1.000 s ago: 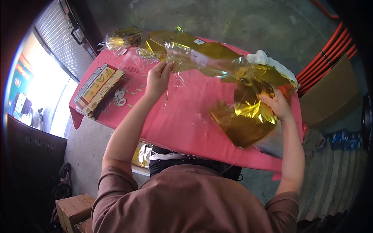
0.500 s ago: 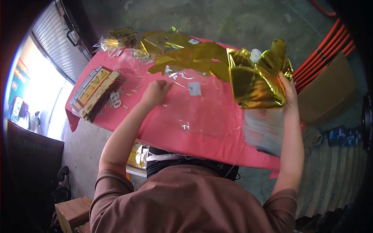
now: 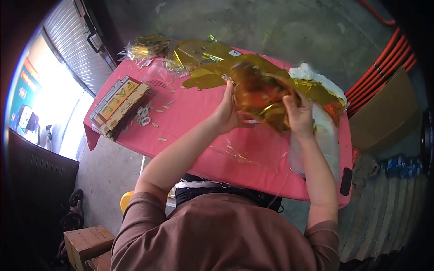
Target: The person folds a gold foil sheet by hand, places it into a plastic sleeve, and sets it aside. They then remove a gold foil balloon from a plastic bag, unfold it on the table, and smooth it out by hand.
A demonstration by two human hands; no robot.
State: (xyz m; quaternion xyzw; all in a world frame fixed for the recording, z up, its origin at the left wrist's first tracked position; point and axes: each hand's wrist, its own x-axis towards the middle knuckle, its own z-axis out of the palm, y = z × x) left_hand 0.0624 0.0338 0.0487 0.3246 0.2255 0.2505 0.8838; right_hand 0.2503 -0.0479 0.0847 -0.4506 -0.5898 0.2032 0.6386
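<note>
A crumpled sheet of shiny gold foil, which looks like a flat foil balloon (image 3: 260, 92), is held up over the table and smeared by motion. My left hand (image 3: 224, 110) grips its left edge with the thumb up, near a small pale tag. On the opposite side my right hand (image 3: 299, 116) pinches the foil between thumb and fingers. Under both hands a clear plastic bag (image 3: 244, 156) lies on the pink cloth (image 3: 181, 128). Behind the held piece, more flat gold foil (image 3: 208, 72) is spread out.
To the left stand printed cardboard packs (image 3: 120, 106), with white rings (image 3: 145, 120) and small pale scraps beside them. Clear-wrapped gold packets (image 3: 149, 47) lie at the far left corner. A whitish plastic bag (image 3: 323, 140) rests at the right. Beyond are orange pipes (image 3: 379, 65) and a cardboard sheet (image 3: 384, 113).
The gold foil has moved left from the right end to the table's middle, in my right hand. My left hand has moved right and taken hold of it.
</note>
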